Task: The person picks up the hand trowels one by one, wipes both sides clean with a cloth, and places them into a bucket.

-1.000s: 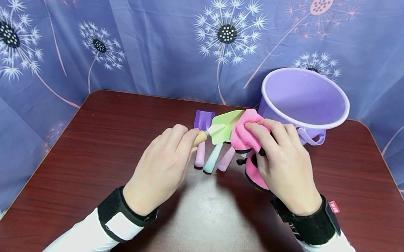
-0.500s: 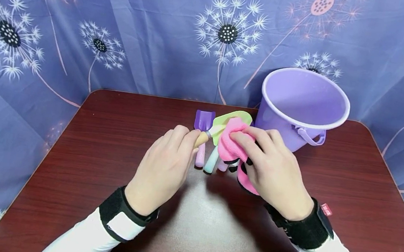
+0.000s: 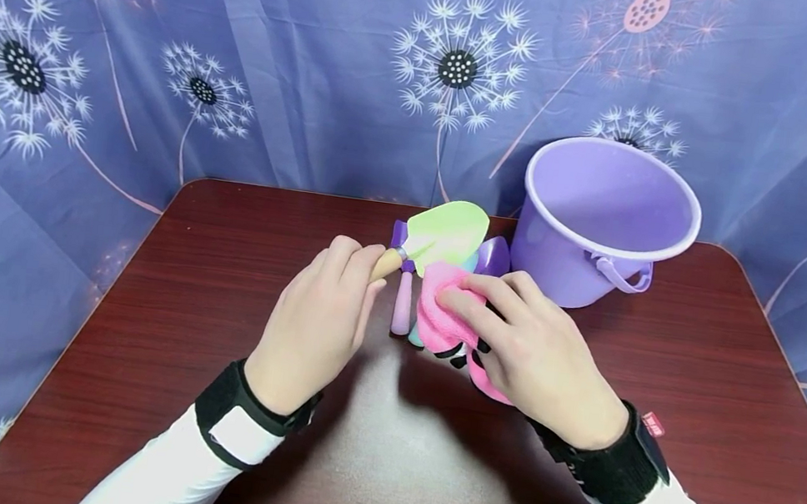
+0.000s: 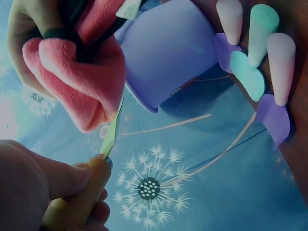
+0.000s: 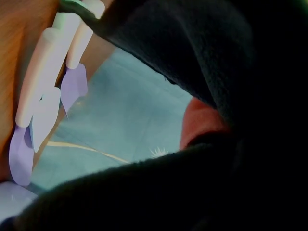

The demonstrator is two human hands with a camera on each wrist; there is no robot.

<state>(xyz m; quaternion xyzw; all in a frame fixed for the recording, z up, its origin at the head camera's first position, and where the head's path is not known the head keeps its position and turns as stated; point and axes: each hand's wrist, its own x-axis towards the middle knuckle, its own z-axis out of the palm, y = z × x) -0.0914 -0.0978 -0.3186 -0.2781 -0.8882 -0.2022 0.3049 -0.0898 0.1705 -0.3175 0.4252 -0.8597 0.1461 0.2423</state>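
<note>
My left hand point(image 3: 316, 317) grips the wooden handle point(image 3: 388, 264) of a garden trowel, held above the table with its light green blade point(image 3: 452, 228) pointing away to the right. Bunched in my right hand point(image 3: 535, 352) is a pink cloth point(image 3: 445, 312) with black edging, part of it hanging below the fingers. The cloth lies close along the blade's near edge; whether they touch I cannot tell. In the left wrist view, the blade point(image 4: 112, 132) appears edge-on beside the cloth point(image 4: 82, 77). Dark folds of fabric point(image 5: 187, 53) cover much of the right wrist view, hiding the right fingers there.
Beneath the hands, three small shovels lie side by side: one with a pink handle point(image 3: 403, 302), one turquoise point(image 4: 248, 74), one with a purple blade point(image 3: 495, 255). A purple bucket point(image 3: 553, 262) stands at the table's back right, against a blue dandelion-print curtain point(image 3: 320, 65).
The cloth in my right hand has moved left and towards me, from the blade's tip to its near edge. The trowel has shifted slightly left, its green face now turned more into view.
</note>
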